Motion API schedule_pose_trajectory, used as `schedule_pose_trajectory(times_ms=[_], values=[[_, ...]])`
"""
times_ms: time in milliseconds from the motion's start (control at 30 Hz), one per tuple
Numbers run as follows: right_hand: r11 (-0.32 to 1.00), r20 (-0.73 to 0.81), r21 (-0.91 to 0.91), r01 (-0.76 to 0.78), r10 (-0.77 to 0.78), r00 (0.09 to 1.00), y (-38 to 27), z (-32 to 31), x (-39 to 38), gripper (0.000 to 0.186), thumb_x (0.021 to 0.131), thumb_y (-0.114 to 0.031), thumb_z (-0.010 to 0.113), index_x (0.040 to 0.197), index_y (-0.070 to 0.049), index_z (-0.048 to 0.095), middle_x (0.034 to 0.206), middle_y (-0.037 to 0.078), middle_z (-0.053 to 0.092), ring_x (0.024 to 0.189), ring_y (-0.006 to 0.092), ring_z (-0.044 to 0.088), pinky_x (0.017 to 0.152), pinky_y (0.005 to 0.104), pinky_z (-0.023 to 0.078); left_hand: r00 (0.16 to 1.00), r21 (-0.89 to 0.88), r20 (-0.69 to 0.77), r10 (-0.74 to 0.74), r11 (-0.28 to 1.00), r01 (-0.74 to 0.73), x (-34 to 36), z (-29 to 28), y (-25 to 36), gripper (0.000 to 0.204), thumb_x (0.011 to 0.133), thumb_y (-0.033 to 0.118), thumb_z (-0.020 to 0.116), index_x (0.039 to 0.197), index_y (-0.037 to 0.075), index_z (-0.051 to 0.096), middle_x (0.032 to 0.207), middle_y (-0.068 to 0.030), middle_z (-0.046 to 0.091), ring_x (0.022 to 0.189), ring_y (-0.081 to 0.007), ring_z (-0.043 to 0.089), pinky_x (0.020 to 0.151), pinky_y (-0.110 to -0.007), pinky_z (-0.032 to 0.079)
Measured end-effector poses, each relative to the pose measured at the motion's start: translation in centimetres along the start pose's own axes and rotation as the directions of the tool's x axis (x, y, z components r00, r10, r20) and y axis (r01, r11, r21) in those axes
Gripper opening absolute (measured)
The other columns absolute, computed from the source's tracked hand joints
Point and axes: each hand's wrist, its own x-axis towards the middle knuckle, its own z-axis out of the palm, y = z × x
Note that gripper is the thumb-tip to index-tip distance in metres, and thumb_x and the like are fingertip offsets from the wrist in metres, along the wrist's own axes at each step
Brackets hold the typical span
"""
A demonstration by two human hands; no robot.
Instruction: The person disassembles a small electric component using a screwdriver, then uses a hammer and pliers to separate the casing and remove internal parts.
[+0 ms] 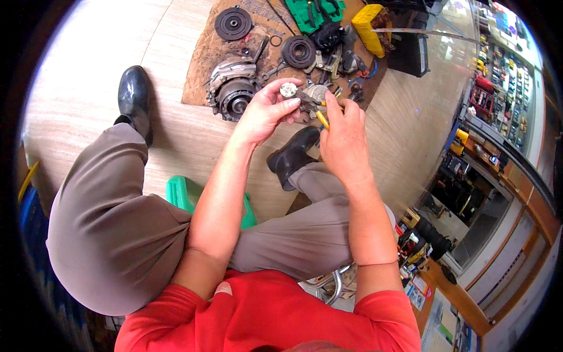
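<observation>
My left hand (265,115) pinches a small round whitish metal part (288,90) between thumb and fingers. My right hand (347,136) is closed round a pair of pliers with yellow handles (322,119). The dark jaws of the pliers reach toward the round part; whether they touch it I cannot tell. Just left of my left hand, a greasy round machine housing (233,91) stands on a cardboard sheet (196,79). Behind my hands lies a black grooved pulley (298,51), and beyond the pliers is a pale round metal piece (317,92).
Another black disc (233,24) lies at the far left of the cardboard. Several tools and metal parts crowd its right half, near a green tool case (316,14) and a yellow container (368,28). My boots (134,97) flank the work. A green stool (179,193) is below.
</observation>
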Motion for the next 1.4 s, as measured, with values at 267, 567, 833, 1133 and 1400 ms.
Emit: schedule_pose_trajectory(times_ms=[267, 567, 833, 1133, 1400], values=[[1.000, -0.009, -0.010, 0.013, -0.013, 1.000, 0.10, 0.15, 0.05, 0.057, 0.077, 0.002, 0.062, 0.132, -0.004, 0.050, 0.118, 0.025, 0.050, 0.112, 0.0420, 0.050, 0.095, 0.0478, 0.044, 1.000, 0.020, 0.000, 0.023, 1.000, -0.023, 0.03, -0.07, -0.04, 0.045, 0.090, 0.005, 0.067, 0.132, 0.004, 0.051, 0.086, -0.0043, 0.060, 0.071, -0.0139, 0.059, 0.062, -0.026, 0.048], [1.000, -0.003, -0.006, 0.014, -0.014, 1.000, 0.14, 0.22, 0.04, 0.059, 0.075, 0.002, 0.064, 0.132, -0.004, 0.049, 0.116, 0.024, 0.050, 0.110, 0.0421, 0.050, 0.094, 0.0479, 0.044, 0.999, 0.046, -0.011, 0.047, 0.998, -0.046, 0.06, -0.29, -0.22, 0.043, 0.088, 0.005, 0.069, 0.129, 0.008, 0.057, 0.096, -0.0014, 0.064, 0.077, -0.0087, 0.062, 0.067, -0.022, 0.051], [1.000, -0.007, 0.008, 0.022, -0.021, 1.000, 0.24, 0.35, -0.02, 0.060, 0.075, 0.003, 0.064, 0.132, -0.004, 0.049, 0.116, 0.024, 0.050, 0.110, 0.0426, 0.050, 0.094, 0.0487, 0.044, 0.998, 0.052, -0.039, 0.050, 0.998, -0.047, 0.17, -0.27, -0.21, 0.047, 0.087, 0.002, 0.070, 0.131, 0.005, 0.054, 0.100, -0.0053, 0.064, 0.076, -0.0138, 0.062, 0.067, -0.026, 0.051], [1.000, 0.007, 0.005, 0.015, -0.015, 1.000, 0.18, 0.34, 0.04, 0.060, 0.074, 0.003, 0.064, 0.132, -0.005, 0.049, 0.116, 0.024, 0.050, 0.108, 0.0427, 0.051, 0.092, 0.0488, 0.046, 0.996, 0.058, -0.053, 0.070, 0.996, -0.067, 0.16, -0.09, -0.08, 0.047, 0.085, 0.000, 0.070, 0.130, 0.006, 0.056, 0.102, -0.0064, 0.066, 0.078, -0.0128, 0.062, 0.066, -0.026, 0.052], [1.000, 0.016, -0.016, 0.014, -0.014, 1.000, 0.38, 0.47, 0.06, 0.060, 0.075, 0.002, 0.065, 0.132, -0.004, 0.049, 0.116, 0.024, 0.051, 0.109, 0.0424, 0.051, 0.093, 0.0483, 0.046, 0.990, 0.097, -0.054, 0.131, 0.987, -0.125, 0.27, -0.22, -0.32, 0.042, 0.085, -0.001, 0.069, 0.125, 0.008, 0.060, 0.111, -0.0081, 0.068, 0.086, -0.0111, 0.064, 0.070, -0.024, 0.053]])
